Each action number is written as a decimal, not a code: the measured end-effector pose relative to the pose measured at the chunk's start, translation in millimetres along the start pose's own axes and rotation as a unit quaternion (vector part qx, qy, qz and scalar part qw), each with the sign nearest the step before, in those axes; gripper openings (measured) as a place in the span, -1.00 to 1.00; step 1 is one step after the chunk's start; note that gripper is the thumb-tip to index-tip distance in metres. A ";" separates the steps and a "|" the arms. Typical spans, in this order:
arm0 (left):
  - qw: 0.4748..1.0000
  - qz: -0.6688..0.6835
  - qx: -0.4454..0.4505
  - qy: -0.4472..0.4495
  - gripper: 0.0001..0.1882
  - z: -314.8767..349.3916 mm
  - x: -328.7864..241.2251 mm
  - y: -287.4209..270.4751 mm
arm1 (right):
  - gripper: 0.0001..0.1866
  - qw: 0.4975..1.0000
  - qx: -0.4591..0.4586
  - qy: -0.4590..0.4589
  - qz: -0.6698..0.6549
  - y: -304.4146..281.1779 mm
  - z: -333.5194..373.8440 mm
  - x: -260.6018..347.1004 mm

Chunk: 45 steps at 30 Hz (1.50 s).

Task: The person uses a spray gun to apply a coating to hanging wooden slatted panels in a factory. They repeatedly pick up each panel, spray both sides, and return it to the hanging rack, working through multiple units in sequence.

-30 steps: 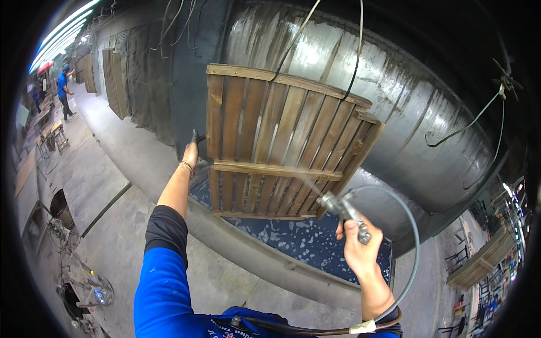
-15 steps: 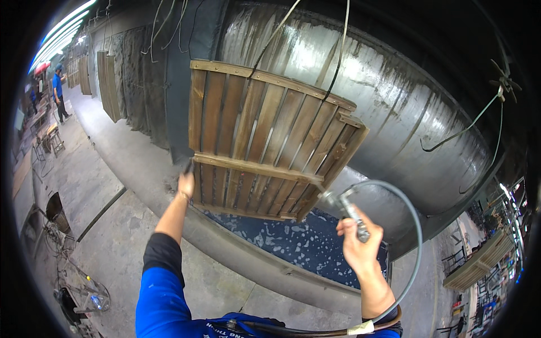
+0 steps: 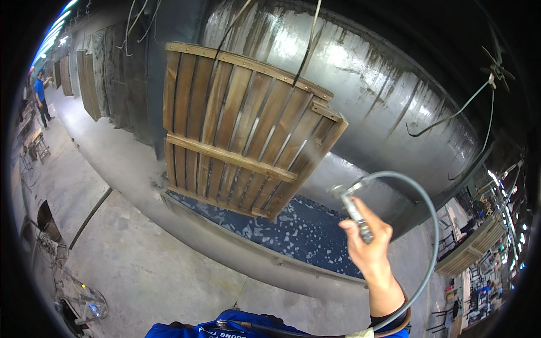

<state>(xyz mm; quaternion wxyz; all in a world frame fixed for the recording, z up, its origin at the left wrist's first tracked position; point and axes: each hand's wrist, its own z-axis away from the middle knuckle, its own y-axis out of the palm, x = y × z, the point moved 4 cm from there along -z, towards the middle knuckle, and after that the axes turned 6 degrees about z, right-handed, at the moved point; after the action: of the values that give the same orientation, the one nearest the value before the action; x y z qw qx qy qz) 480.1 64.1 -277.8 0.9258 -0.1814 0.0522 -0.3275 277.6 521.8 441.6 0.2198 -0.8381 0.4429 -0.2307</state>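
My right hand is closed around a metal spray gun, and a faint mist leaves its nozzle toward the panel. From the top of the gun a grey hose loops over and down past my right forearm. In front of the gun hangs a brown slatted wooden panel with a cross rail, tilted, its upper edge near two hanging cords. A gap separates the gun from the wood. My left hand is out of view.
Below the panel lies a trough of dark liquid with pale flecks, bordered by a curved ledge. A wet, streaked metal wall stands behind. Hooks dangle at right. Another person stands far left; more slatted panels lean at right.
My left hand has left the panel's left edge and gone out of view. The panel appears further left in the picture as the view shifts. My right hand keeps hold of the spray gun.
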 end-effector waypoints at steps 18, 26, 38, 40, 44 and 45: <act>0.861 0.171 -0.162 0.451 -0.57 130.7 -295.7 -101.6 | -0.32 0.993 -0.031 0.016 -0.112 -60.3 -46.7 77.9; 0.930 0.073 -0.119 0.339 -0.56 38.7 -175.3 -44.8 | -0.19 0.949 0.013 0.024 -0.314 -18.5 4.5 78.8; 0.971 0.207 -0.045 -0.107 -0.75 -2.1 173.3 32.2 | -0.47 0.869 0.109 0.478 -0.066 36.6 272.4 -43.1; 0.968 0.235 -0.068 -0.062 -0.80 -5.0 138.6 30.7 | -0.52 0.846 0.133 0.505 -0.107 46.4 296.7 -37.6; 0.990 0.035 -0.092 0.101 -0.41 -1.8 2.6 3.6 | -0.60 0.840 0.116 0.472 -0.241 77.7 305.2 -13.8; 0.972 0.026 -0.157 0.171 -0.40 11.2 -39.2 -5.0 | -0.62 0.841 0.125 0.456 -0.264 85.0 303.5 -8.0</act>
<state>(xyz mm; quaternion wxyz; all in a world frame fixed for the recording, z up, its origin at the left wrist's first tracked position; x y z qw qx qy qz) 449.0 88.4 -266.4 0.8710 -0.2644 0.2656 -0.3177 395.5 534.9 149.5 0.0269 -0.6891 0.2226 -0.6891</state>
